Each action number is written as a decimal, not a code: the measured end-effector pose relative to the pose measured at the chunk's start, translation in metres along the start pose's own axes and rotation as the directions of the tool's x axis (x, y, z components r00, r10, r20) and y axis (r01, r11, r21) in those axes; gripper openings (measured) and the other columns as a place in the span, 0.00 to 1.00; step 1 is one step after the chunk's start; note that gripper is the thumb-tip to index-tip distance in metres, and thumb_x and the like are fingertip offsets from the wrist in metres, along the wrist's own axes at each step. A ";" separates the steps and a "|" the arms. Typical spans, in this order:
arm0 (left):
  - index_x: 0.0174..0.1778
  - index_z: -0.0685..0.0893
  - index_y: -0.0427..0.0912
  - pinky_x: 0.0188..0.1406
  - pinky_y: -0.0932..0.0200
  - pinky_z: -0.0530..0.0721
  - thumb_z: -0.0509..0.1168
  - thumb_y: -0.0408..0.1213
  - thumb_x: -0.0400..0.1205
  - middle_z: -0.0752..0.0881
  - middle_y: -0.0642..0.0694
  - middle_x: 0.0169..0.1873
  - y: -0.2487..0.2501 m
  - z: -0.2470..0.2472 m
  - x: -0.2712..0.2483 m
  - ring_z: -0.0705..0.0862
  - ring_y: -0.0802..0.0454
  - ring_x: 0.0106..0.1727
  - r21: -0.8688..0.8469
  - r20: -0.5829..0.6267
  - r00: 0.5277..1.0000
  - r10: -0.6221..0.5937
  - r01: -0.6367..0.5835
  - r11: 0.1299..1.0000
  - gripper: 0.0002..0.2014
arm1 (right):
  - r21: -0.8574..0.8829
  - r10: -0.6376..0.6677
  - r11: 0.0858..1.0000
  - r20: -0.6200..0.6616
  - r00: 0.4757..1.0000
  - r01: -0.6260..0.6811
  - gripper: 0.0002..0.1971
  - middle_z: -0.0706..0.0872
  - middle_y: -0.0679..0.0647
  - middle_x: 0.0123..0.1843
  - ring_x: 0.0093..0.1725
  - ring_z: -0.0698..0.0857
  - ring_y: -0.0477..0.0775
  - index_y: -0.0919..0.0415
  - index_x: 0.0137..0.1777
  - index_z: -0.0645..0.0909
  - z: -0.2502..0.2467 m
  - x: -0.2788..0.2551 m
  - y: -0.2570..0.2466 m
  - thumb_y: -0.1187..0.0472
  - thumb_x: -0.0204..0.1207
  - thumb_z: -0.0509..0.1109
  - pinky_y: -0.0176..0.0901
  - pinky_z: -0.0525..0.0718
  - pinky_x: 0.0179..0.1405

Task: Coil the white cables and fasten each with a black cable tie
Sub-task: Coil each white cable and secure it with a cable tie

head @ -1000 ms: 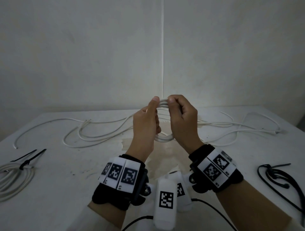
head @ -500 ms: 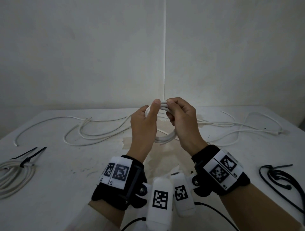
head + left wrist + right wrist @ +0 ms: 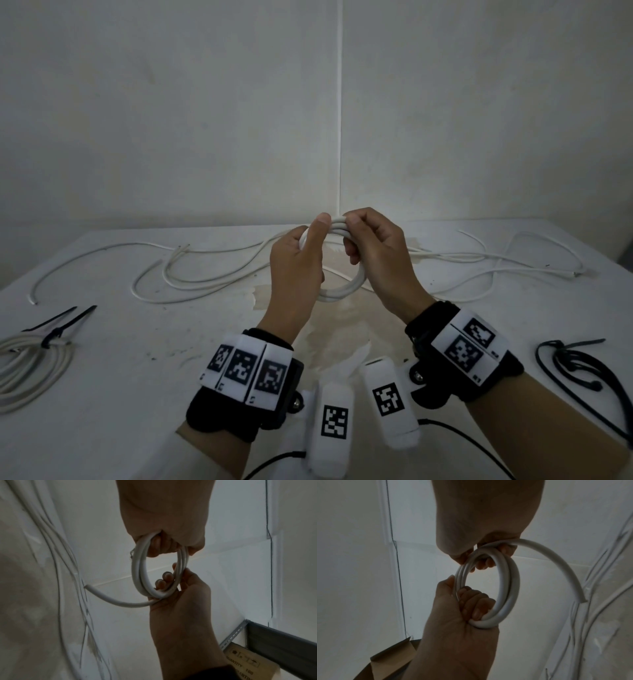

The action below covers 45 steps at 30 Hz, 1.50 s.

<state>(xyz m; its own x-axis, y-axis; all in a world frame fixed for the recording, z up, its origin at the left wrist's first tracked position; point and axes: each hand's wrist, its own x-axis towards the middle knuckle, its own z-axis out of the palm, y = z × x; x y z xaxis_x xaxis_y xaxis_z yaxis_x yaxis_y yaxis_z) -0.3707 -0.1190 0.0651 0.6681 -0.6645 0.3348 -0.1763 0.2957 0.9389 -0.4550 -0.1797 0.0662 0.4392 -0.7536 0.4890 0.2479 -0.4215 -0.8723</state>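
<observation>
A small coil of white cable is held upright above the table's middle. My left hand grips its left side, thumb over the top, fingers curled through the ring. My right hand grips the top right side, with fingers hooked round the strands. A short free end sticks out from the coil near the right hand. In the right wrist view the coil hangs between both hands, and the free end arcs off to the right. Black cable ties lie on the table at the right.
A tied white coil with a black tie lies at the table's left edge. Loose white cables sprawl across the back left, more loose cable at the back right. The wall stands close behind the table.
Both hands kept hold of the coil. The right wrist has swung outward to the right, and more of the coil's lower loop shows between the hands.
</observation>
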 end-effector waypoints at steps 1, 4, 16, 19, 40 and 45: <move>0.23 0.69 0.43 0.23 0.57 0.66 0.62 0.43 0.82 0.65 0.51 0.16 0.000 0.000 0.000 0.63 0.56 0.18 -0.007 0.001 1.000 -0.005 0.005 1.000 0.21 | 0.011 -0.001 1.000 -0.002 1.000 0.001 0.13 0.72 0.52 0.26 0.26 0.71 0.43 0.61 0.37 0.77 0.000 0.000 0.000 0.65 0.83 0.56 0.33 0.73 0.29; 0.22 0.67 0.45 0.21 0.60 0.64 0.62 0.42 0.82 0.64 0.55 0.14 0.002 0.000 0.000 0.62 0.58 0.17 -0.042 0.004 1.000 -0.015 0.015 0.999 0.21 | 0.031 0.022 0.999 0.006 1.000 -0.022 0.16 0.72 0.53 0.25 0.24 0.73 0.46 0.61 0.36 0.74 -0.001 -0.001 0.000 0.61 0.85 0.54 0.37 0.75 0.29; 0.21 0.66 0.46 0.14 0.67 0.62 0.58 0.41 0.84 0.63 0.56 0.13 0.014 0.000 -0.007 0.59 0.61 0.14 -0.275 0.010 0.992 -0.129 0.127 0.953 0.23 | 0.029 -0.015 0.999 0.034 0.999 0.014 0.17 0.66 0.40 0.19 0.21 0.63 0.40 0.63 0.36 0.71 0.006 0.004 -0.004 0.56 0.84 0.53 0.34 0.64 0.21; 0.20 0.65 0.47 0.13 0.67 0.62 0.59 0.41 0.84 0.62 0.56 0.13 0.015 -0.001 -0.006 0.59 0.61 0.14 -0.308 -0.009 0.986 -0.168 0.157 0.938 0.23 | -0.062 -0.025 0.998 0.057 0.998 0.028 0.19 0.68 0.45 0.24 0.24 0.66 0.42 0.69 0.41 0.75 0.006 0.004 -0.004 0.55 0.85 0.52 0.34 0.67 0.25; 0.21 0.61 0.47 0.13 0.67 0.58 0.59 0.41 0.83 0.59 0.55 0.13 0.022 -0.009 -0.003 0.56 0.59 0.14 -0.360 0.003 0.980 -0.200 0.188 0.914 0.24 | -0.396 -0.009 0.915 0.167 0.986 0.076 0.12 0.83 0.53 0.31 0.29 0.79 0.48 0.59 0.37 0.81 -0.022 0.015 -0.002 0.64 0.82 0.61 0.39 0.80 0.33; 0.19 0.62 0.48 0.13 0.67 0.60 0.59 0.41 0.83 0.60 0.55 0.13 0.021 -0.009 -0.001 0.57 0.59 0.14 -0.324 0.001 0.982 -0.190 0.180 0.929 0.24 | -0.222 0.029 0.975 0.085 0.996 -0.009 0.13 0.82 0.55 0.32 0.28 0.81 0.46 0.58 0.36 0.79 -0.021 0.012 -0.007 0.67 0.81 0.60 0.35 0.83 0.33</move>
<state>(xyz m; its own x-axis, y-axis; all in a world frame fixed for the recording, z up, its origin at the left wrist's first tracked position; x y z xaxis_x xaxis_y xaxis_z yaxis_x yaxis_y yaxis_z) -0.3687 -0.1061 0.0838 0.6889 -0.7092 0.1500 0.1912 0.3774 0.9061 -0.4692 -0.1963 0.0785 0.5178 -0.7200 0.4620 0.0457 -0.5160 -0.8554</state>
